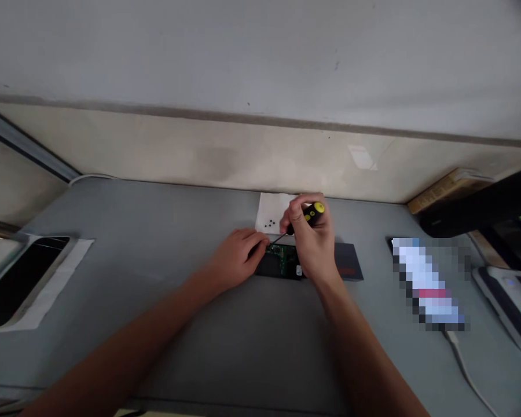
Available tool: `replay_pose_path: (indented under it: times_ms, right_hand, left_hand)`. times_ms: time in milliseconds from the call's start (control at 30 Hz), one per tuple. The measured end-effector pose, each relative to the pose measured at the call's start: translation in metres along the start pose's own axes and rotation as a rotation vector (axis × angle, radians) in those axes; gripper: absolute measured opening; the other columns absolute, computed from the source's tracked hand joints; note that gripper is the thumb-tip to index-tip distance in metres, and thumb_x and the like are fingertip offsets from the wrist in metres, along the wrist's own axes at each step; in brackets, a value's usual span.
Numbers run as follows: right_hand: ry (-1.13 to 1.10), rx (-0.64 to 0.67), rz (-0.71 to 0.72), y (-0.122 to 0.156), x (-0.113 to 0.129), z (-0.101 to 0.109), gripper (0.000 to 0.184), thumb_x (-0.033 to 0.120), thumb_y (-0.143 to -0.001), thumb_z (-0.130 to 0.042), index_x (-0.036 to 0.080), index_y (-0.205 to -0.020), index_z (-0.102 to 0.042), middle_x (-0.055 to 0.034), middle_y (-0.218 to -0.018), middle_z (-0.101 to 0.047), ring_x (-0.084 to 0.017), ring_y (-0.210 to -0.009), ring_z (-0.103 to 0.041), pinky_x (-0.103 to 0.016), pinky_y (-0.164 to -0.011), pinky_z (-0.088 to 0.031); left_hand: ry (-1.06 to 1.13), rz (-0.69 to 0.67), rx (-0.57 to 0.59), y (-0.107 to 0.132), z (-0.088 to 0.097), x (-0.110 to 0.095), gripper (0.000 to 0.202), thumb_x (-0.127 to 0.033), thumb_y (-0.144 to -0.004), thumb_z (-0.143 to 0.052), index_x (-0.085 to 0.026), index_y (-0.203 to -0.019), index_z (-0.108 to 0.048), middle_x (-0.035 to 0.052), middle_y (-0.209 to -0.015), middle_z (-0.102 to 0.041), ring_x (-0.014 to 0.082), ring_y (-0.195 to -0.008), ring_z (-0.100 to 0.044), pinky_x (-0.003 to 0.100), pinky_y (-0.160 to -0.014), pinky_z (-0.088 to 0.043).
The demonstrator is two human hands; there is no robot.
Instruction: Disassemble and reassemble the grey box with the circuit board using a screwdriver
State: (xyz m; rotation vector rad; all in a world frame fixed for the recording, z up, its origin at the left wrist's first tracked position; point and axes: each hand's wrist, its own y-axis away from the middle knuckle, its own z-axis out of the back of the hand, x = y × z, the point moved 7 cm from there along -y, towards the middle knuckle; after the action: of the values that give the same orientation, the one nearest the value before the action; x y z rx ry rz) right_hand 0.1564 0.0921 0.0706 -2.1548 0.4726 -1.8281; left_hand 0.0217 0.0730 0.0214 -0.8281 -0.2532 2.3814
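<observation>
My right hand [315, 237] is closed around the black-and-yellow handle of a screwdriver [314, 214]. Its thin shaft slants down to the left, and the tip meets the far left part of a green circuit board [282, 258] set in a black casing. My left hand [238, 258] grips the casing's left end, thumb and fingertips close to the screwdriver tip. Just behind the board lies a white paper [272, 204] with several small dark screws [270, 223] on it. A dark flat rectangular piece [349, 260] sticks out to the right, partly hidden by my right hand.
On the grey desk [169, 231], a phone [428, 284] with a blurred screen and a cable lies at right. Beyond it are a power strip [510, 301] and a cardboard box [447, 188]. A black-screened device [26, 281] rests at left. A wall [156, 147] bounds the back.
</observation>
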Motion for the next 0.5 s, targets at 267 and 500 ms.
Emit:
replay_pose_path:
  times_ms: [267, 500]
  right_hand:
    - [-0.115, -0.05, -0.125, -0.0021, -0.0045, -0.0011, 0.047, 0.069, -0.097, -0.036, 0.025, -0.093, -0.053, 0.0034, -0.065, -0.042, -0.013, -0.055, -0.042, -0.03, -0.052, -0.043]
    - [-0.095, -0.003, -0.11, -0.0001, -0.003, -0.0012, 0.044, 0.063, -0.086, -0.065, 0.027, -0.084, -0.04, 0.0034, -0.078, -0.053, -0.011, -0.061, -0.053, -0.029, -0.061, -0.049]
  left_hand:
    - [0.025, 0.033, 0.013, 0.0006, -0.0011, 0.0015, 0.029, -0.027, -0.105, -0.04, -0.02, -0.099, -0.067, 0.0066, -0.095, -0.075, 0.0223, -0.092, -0.068, 0.041, -0.09, -0.054]
    - [0.0, 0.016, 0.0, 0.0011, -0.0008, 0.0008, 0.03, -0.028, -0.106, -0.039, -0.021, -0.096, -0.066, 0.0059, -0.091, -0.074, 0.0217, -0.089, -0.068, 0.039, -0.087, -0.053]
